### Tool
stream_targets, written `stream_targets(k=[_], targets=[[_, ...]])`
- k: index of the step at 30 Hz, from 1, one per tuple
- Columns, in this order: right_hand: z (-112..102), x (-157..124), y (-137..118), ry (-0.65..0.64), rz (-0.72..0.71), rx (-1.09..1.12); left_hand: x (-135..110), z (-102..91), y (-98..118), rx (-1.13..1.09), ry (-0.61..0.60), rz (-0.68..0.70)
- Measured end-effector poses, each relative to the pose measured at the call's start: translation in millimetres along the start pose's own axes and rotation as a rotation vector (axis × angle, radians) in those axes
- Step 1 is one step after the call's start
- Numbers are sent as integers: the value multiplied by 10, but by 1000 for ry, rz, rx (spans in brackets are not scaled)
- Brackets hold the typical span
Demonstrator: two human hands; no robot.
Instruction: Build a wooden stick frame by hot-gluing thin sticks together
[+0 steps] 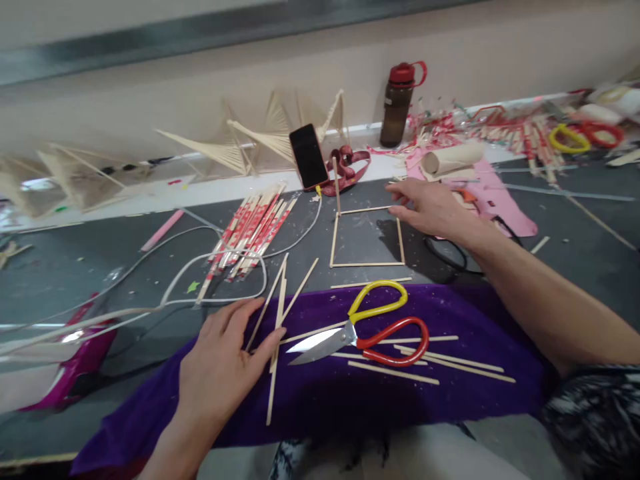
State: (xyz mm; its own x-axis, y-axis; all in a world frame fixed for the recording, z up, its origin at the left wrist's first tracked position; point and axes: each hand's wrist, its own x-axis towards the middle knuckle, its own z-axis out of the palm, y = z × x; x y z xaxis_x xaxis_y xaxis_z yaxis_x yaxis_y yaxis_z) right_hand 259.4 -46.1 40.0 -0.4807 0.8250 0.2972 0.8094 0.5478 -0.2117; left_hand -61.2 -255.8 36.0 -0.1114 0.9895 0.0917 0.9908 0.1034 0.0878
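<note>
A square frame of thin wooden sticks [367,265] lies on the grey table, with one short stick [337,187] standing upright at its back left corner. Over the back right corner is my right hand [433,207], thumb and forefinger apart and nothing visible between them. My left hand [220,363] rests with fingers spread on the purple cloth [310,407], its thumb against a few loose sticks [281,293]. Scissors [350,333] with one yellow and one red handle lie partly open between my hands, over more loose sticks [395,373].
Chopsticks in red-printed wrappers [250,230] are piled beside a white cable [173,283]. A phone [309,157] leans against stick models [270,137]. A bottle [399,103] stands by the wall. A magenta glue gun [83,360] lies left; pink material [515,210] lies right.
</note>
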Motion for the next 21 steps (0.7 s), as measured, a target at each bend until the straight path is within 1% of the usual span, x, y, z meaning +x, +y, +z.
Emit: stream_targets(k=[2, 4, 8, 11, 13, 16, 21], targets=[[-108, -2, -73, -20, -2, 39, 23, 28, -5, 2, -98, -37], [-202, -40, -156, -100, -27, 74, 47, 58, -24, -10, -160, -58], [-298, -262, -320, -345, -154, 124, 89, 104, -83, -36, -162, -40], [-262, -495, -400, -469, -238, 101, 98, 113, -105, -51, -172, -19], [-201, -632, -430, -495, -264, 26, 87, 109, -102, -63, -187, -2], [-99, -758, -459, -490, -262, -113, 60, 100, -85, -66, -195, 28], [-5, -783, -522, -486, -248, -205, 94, 93, -53, -10, -185, 48]])
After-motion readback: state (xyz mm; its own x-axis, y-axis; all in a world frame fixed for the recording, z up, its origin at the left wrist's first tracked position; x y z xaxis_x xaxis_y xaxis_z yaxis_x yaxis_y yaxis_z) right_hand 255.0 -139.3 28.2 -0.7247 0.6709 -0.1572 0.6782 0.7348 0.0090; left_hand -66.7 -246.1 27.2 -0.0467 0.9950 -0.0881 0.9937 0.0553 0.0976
